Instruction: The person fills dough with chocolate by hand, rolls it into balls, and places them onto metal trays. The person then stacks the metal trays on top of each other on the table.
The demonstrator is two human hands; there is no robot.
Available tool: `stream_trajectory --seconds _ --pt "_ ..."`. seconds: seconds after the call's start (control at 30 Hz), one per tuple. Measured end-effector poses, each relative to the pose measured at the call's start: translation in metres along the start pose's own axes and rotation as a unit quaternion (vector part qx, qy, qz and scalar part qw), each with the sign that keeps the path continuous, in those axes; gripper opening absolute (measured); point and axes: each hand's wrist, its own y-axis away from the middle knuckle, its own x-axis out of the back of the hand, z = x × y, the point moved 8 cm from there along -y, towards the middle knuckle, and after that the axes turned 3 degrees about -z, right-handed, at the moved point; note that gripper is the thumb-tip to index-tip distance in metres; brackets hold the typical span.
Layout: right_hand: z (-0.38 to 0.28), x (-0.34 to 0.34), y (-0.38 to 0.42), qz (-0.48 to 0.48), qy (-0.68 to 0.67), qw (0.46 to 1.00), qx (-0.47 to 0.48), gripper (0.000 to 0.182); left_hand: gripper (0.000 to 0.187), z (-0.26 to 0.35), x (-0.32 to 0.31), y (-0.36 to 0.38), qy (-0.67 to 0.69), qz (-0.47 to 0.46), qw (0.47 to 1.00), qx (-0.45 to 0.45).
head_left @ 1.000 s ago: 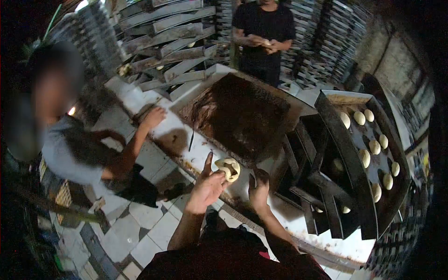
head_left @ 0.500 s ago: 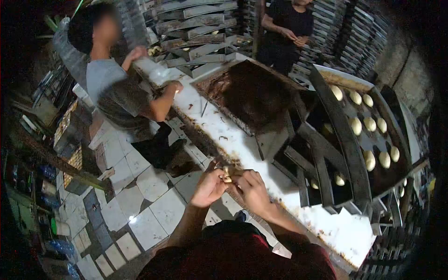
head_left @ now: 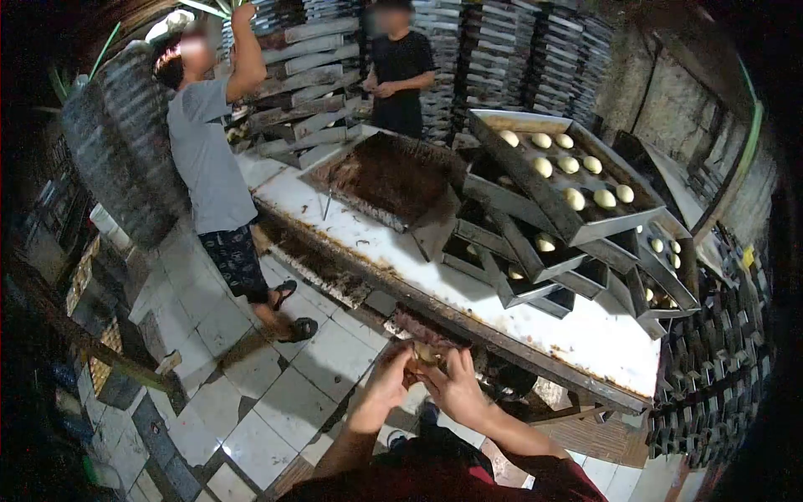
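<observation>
Near the table's front edge, my left hand (head_left: 388, 386) and my right hand (head_left: 456, 386) meet in front of my body. Both have curled fingers around a small pale-yellow piece (head_left: 427, 355), which looks like dough or pastry; its exact shape is partly hidden by the fingers. The hands are held in the air beside the white tabletop (head_left: 519, 322).
Stacked metal trays (head_left: 562, 219) with pale round dough pieces (head_left: 568, 164) stand on the table's right. A dark-brown shallow tray (head_left: 385, 180) lies behind. One person (head_left: 209, 159) stands left with an arm raised; another (head_left: 403, 71) stands at the back. Tiled floor (head_left: 293, 402) lies left.
The view has tilted up and turned. The person on the left has straightened up from the table and raised an arm. My hands stay together around the small piece.
</observation>
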Motion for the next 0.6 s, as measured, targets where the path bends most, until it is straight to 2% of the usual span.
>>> stream_trajectory --seconds 0.03,0.07,0.13,0.17,0.2,0.23,0.27,0.3,0.33,0.4,0.43,0.47,0.5,0.53,0.57,0.6 --pt "-0.004 0.020 0.003 0.073 0.023 0.996 0.048 0.018 0.020 -0.009 -0.007 0.004 0.004 -0.007 1.000 0.002" --pt "0.001 0.025 0.010 0.076 0.027 0.996 0.047 0.018 0.020 -0.012 -0.023 0.014 0.022 -0.083 0.996 -0.034" --pt "0.029 0.031 0.026 0.048 -0.225 0.973 -0.013 0.018 0.018 -0.014 -0.065 0.046 0.009 -0.137 0.990 -0.042" --pt "0.052 0.021 0.043 -0.027 -0.283 0.949 -0.137 0.018 0.018 -0.022 -0.065 0.045 0.008 -0.139 0.989 -0.046" --pt "0.053 0.033 0.049 -0.025 -0.283 0.949 -0.133 0.018 0.021 -0.036 -0.073 0.045 -0.012 -0.184 0.982 -0.029" --pt "0.055 0.040 0.059 -0.052 -0.341 0.924 -0.163 0.017 0.025 -0.050 -0.081 0.047 -0.033 -0.228 0.973 -0.011" --pt "0.059 0.043 0.070 -0.080 -0.396 0.894 -0.193 0.016 0.025 -0.063 -0.087 0.045 -0.034 -0.230 0.973 -0.010" --pt "0.069 0.046 0.086 -0.054 -0.429 0.869 -0.241 0.011 0.026 -0.069 -0.101 0.048 -0.027 -0.226 0.973 -0.033" --pt "0.074 0.046 0.100 -0.052 -0.428 0.869 -0.241 0.011 0.028 -0.075 -0.117 0.050 -0.020 -0.222 0.973 -0.055" --pt "0.107 0.045 0.146 0.039 -0.474 0.810 -0.343 0.015 0.024 -0.099 -0.146 0.046 -0.018 -0.191 0.979 -0.071" --pt "0.094 0.079 0.150 0.091 -0.288 0.929 -0.215 0.012 0.023 -0.114 -0.149 0.039 -0.016 -0.123 0.990 -0.071" --pt "0.088 0.097 0.167 0.115 -0.203 0.944 -0.234 0.009 0.022 -0.132 -0.152 0.035 -0.014 -0.052 0.996 -0.070" --pt "0.092 0.112 0.184 0.116 -0.099 0.963 -0.222 0.010 0.020 -0.153 -0.164 0.028 -0.035 -0.037 0.997 -0.050" --pt "0.095 0.123 0.200 0.117 0.002 0.971 -0.207 0.011 0.022 -0.175 -0.187 0.023 -0.028 -0.118 0.993 -0.005" --pt "0.128 0.122 0.226 0.206 -0.355 0.863 -0.294 0.013 0.023 -0.193 -0.202 0.023 -0.059 -0.134 0.989 -0.011" --pt "0.145 0.130 0.242 0.155 -0.283 0.910 -0.260 0.017 0.023 -0.207 -0.224 0.027 -0.090 -0.152 0.984 -0.018"
